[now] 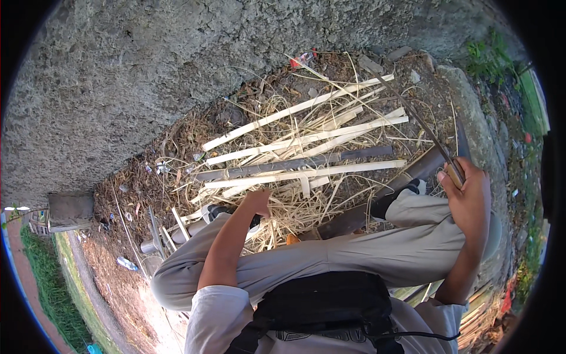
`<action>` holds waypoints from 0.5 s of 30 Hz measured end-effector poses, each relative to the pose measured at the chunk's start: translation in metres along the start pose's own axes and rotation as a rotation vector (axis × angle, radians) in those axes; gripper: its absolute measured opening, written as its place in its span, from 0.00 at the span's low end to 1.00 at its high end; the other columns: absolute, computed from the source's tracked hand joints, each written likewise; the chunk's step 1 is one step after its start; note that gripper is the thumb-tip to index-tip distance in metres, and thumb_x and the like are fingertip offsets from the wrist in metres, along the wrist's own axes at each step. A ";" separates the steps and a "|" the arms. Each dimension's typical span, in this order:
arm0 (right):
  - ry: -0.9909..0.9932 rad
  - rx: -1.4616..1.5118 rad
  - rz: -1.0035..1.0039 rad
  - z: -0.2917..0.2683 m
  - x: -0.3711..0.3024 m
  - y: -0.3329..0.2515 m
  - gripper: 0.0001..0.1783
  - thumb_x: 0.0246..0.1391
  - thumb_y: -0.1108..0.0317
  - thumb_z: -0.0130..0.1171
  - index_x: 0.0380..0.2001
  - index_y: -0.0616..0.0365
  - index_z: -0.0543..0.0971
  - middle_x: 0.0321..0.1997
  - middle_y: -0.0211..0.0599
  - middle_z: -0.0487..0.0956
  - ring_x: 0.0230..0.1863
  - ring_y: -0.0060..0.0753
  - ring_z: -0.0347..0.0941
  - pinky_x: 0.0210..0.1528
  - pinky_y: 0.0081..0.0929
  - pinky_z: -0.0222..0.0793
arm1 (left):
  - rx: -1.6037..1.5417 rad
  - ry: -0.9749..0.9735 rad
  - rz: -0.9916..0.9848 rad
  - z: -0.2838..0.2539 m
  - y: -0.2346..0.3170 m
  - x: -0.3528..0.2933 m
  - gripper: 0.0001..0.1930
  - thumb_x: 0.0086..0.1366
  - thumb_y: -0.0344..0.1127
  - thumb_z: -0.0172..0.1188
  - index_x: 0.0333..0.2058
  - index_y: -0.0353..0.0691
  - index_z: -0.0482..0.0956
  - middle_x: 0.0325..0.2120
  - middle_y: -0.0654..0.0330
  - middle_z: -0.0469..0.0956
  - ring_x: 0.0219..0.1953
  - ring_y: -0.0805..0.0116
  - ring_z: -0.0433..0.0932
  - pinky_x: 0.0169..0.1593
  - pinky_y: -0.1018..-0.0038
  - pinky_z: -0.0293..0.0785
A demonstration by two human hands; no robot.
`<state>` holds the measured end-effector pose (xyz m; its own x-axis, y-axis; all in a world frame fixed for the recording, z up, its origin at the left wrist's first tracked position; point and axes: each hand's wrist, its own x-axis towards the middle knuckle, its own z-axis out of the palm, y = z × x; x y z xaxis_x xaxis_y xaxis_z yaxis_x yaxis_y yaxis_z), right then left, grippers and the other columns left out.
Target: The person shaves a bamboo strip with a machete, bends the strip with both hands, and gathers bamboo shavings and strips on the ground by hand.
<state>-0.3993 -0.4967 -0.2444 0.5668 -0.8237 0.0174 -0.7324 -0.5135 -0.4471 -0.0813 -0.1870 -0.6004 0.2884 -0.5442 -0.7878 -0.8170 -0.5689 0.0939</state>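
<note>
My right hand is closed around the wooden handle of a long knife. Its dark, narrow blade slants up and left over the ground. Below my left forearm's end, my left hand hangs by my left foot with its fingers curled in; whatever they hold, if anything, is hidden. Beside it lies a heap of thin pale shavings. Beyond are several split pale strips, among them a bamboo strip, and a dark strip lying between them.
A rough grey wall rises ahead. A dark bamboo pole crosses beneath my legs. Dry leaves and litter cover the ground, with a red wrapper near the wall and a plastic bottle at left. Stone edging stands at right.
</note>
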 end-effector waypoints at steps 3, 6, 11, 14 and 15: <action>-0.049 0.041 0.029 -0.001 0.003 -0.006 0.11 0.46 0.72 0.64 0.33 0.66 0.76 0.27 0.50 0.79 0.28 0.52 0.75 0.31 0.35 0.67 | 0.120 0.163 0.040 0.011 0.002 -0.002 0.50 0.37 0.48 0.76 0.59 0.49 0.59 0.53 0.53 0.67 0.55 0.55 0.71 0.48 0.58 0.74; -0.052 0.040 0.003 0.002 0.003 -0.005 0.11 0.46 0.73 0.64 0.33 0.66 0.77 0.28 0.50 0.79 0.28 0.51 0.76 0.32 0.34 0.68 | 0.191 0.175 0.125 0.022 0.006 0.000 0.44 0.43 0.48 0.73 0.58 0.49 0.62 0.58 0.54 0.60 0.59 0.54 0.65 0.48 0.57 0.74; -0.007 0.071 -0.074 0.009 0.000 0.002 0.11 0.45 0.73 0.64 0.32 0.67 0.76 0.27 0.49 0.79 0.27 0.48 0.76 0.32 0.35 0.68 | 0.233 0.222 0.080 0.027 0.007 0.016 0.13 0.57 0.39 0.58 0.41 0.46 0.81 0.46 0.55 0.76 0.45 0.54 0.78 0.46 0.58 0.76; 0.006 0.097 -0.065 0.009 0.000 0.003 0.11 0.45 0.72 0.64 0.33 0.67 0.77 0.26 0.49 0.79 0.27 0.47 0.77 0.32 0.34 0.68 | 0.138 0.266 0.037 0.019 0.006 0.023 0.10 0.59 0.33 0.53 0.36 0.45 0.82 0.38 0.54 0.79 0.44 0.56 0.79 0.46 0.62 0.75; -0.003 0.086 -0.053 0.007 0.001 0.001 0.11 0.45 0.72 0.64 0.33 0.67 0.77 0.26 0.49 0.79 0.27 0.47 0.77 0.32 0.34 0.68 | 0.132 0.257 0.010 0.006 0.013 0.019 0.10 0.57 0.33 0.54 0.34 0.46 0.83 0.37 0.55 0.81 0.42 0.56 0.80 0.45 0.62 0.76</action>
<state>-0.3971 -0.4959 -0.2508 0.6054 -0.7949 0.0407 -0.6661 -0.5340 -0.5208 -0.0890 -0.2011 -0.6180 0.3831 -0.6979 -0.6052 -0.8737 -0.4865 0.0079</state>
